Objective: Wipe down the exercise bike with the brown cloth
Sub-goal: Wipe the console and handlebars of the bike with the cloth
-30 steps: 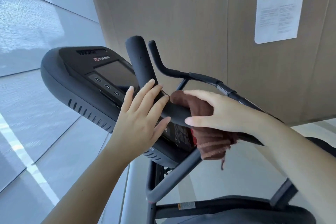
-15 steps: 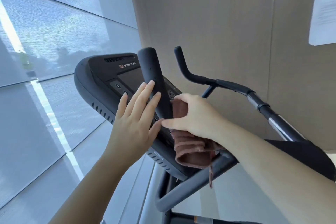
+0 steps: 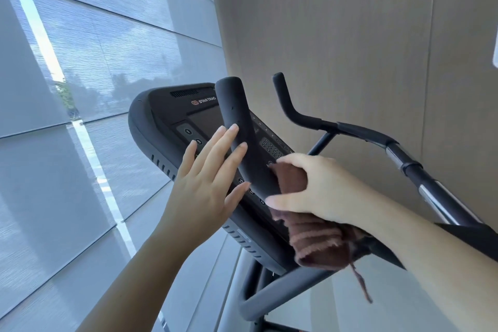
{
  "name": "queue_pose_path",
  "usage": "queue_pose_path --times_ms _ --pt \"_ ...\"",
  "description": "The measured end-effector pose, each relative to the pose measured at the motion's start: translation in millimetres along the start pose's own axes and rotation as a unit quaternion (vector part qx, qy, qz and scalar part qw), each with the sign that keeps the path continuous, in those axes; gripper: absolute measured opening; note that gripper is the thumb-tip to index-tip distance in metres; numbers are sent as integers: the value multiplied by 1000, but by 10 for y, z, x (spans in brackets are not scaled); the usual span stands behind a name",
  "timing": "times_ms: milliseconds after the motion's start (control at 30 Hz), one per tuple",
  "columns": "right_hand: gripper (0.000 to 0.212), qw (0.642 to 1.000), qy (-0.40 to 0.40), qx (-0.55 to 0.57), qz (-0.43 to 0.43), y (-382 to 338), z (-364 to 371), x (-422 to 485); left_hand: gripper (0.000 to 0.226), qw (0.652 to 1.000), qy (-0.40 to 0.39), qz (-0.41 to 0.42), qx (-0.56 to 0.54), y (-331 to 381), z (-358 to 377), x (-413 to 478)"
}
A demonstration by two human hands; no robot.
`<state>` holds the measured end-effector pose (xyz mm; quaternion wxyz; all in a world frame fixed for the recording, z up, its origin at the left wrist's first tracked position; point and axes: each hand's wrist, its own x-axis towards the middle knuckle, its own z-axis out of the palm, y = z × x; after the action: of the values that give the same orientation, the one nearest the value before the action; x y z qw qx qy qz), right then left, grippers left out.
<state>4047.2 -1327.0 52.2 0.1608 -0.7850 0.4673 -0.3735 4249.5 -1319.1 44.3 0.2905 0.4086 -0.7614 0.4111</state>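
Right hand [image 3: 320,191] with the crumpled brown terry cloth [image 3: 315,242] has slid off the bend and up onto the lower part of the near black foam handlebar grip [image 3: 234,113] of the black exercise bike [image 3: 283,291]; fingers and thumb curl round cloth and grip together, cloth tail hanging below the hand; left hand [image 3: 204,186] unchanged, fingers straight and spread, tips resting on the grip just above the right hand; black console [image 3: 161,118] behind both hands; likely mid-stroke upward; upper grip, console, far black handlebar [image 3: 301,116] beyond the right hand probably still to do.
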Motion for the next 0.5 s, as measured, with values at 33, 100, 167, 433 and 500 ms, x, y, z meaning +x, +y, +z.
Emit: queue_pose_path --times_ms 33,100,167,433,500 --pt "69 1000 13 18 -9 -42 49 64 47 1000 -2 4 3 -14 -3 2" --pt "69 999 20 26 -9 -92 131 165 46 1000 -3 10 7 -39 -1 1" --pt "78 998 -13 57 -9 -30 101 189 44 1000 -1 9 5 -63 3 -9" --pt "98 992 -108 -9 -64 90 -14 91 38 999 26 14 -29 -109 74 0" --pt "93 992 -98 -26 -74 87 24 81 37 999 30 20 -38 -131 84 3"
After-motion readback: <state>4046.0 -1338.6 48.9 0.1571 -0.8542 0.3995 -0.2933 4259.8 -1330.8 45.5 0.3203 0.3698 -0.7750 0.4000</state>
